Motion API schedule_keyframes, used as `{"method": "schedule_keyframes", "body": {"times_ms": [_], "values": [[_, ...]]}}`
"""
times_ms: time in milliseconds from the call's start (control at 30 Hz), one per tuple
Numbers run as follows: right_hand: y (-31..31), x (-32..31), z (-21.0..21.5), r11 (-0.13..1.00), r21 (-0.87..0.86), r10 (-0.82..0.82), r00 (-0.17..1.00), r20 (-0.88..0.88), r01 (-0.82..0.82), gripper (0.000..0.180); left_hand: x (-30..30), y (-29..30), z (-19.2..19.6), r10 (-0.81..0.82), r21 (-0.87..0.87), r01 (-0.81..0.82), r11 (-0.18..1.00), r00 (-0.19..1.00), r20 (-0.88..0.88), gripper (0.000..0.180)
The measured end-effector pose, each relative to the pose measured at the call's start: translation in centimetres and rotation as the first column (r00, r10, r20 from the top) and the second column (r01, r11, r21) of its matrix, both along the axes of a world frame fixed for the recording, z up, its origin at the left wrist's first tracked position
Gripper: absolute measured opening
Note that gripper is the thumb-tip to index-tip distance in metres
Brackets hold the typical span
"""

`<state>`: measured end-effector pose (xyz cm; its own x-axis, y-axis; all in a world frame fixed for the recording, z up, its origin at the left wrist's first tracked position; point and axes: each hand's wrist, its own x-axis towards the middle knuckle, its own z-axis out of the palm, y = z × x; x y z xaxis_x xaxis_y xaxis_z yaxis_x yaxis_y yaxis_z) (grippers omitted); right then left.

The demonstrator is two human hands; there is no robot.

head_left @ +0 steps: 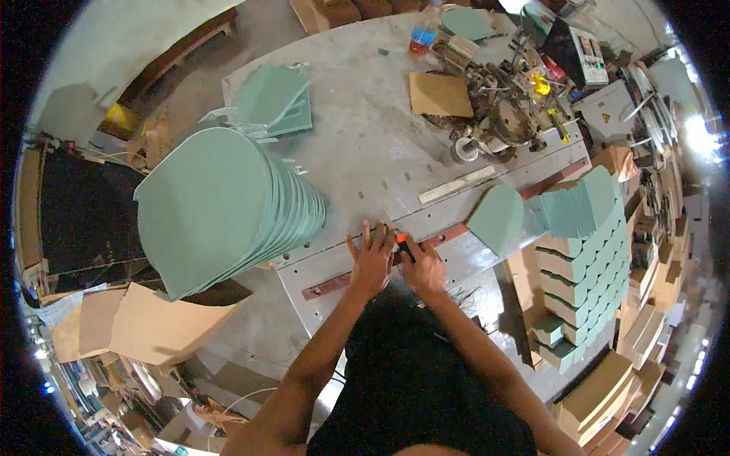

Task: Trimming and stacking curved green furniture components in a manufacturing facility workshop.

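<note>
My left hand (371, 264) rests on the near edge of the grey table with its fingers spread, over a dark red strip (331, 286) set along that edge. Close beside it, my right hand (426, 272) is closed around a small black tool with an orange end (402, 240); its kind does not show clearly. A single green sheet with a rounded end (498, 216) lies to the right of my hands. On the left rises a tall stack of green rounded sheets (209, 201), with a few more loose green sheets (274, 99) behind it.
Rows of small green-topped stacks (585, 281) stand at the right. A pale metal bar (456, 185) lies beyond my hands. Machine parts (509, 114), a brown cardboard piece (439, 94) and a bottle (423, 38) occupy the far right. A cardboard box (163, 327) sits at the lower left.
</note>
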<state>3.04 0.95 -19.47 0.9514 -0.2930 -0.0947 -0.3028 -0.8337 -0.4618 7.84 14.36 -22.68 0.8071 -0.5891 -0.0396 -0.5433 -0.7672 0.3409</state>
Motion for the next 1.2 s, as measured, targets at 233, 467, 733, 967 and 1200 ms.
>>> {"method": "schedule_keyframes", "body": {"times_ms": [233,467,733,967,1200], "values": [[-0.1,0.9,-0.5,0.998,-0.034,-0.045,0.998,0.038,0.046,0.038,0.9,-0.4,0.5,0.007,0.007,-0.007,1.000,0.999,-0.042,0.061],[0.5,-0.2,0.7,0.996,0.070,-0.057,0.998,-0.021,0.059,0.036,-0.2,0.0,0.4,-0.031,0.037,0.032,0.999,0.999,-0.023,0.064],[-1.1,2.0,0.8,0.993,0.083,-0.081,0.994,-0.067,0.087,0.036,1.9,-2.0,0.5,-0.037,0.015,0.037,0.999,0.999,-0.015,0.071],[-1.1,0.1,-0.3,0.990,0.138,-0.002,0.998,-0.065,0.011,0.041,1.3,-1.0,0.1,-0.109,0.031,0.108,0.994,0.993,0.037,0.068],[-3.4,2.6,-0.8,0.989,0.146,0.004,0.999,-0.044,0.003,0.042,3.5,-3.0,0.4,-0.119,-0.042,0.120,0.992,0.993,0.020,0.071]]}}
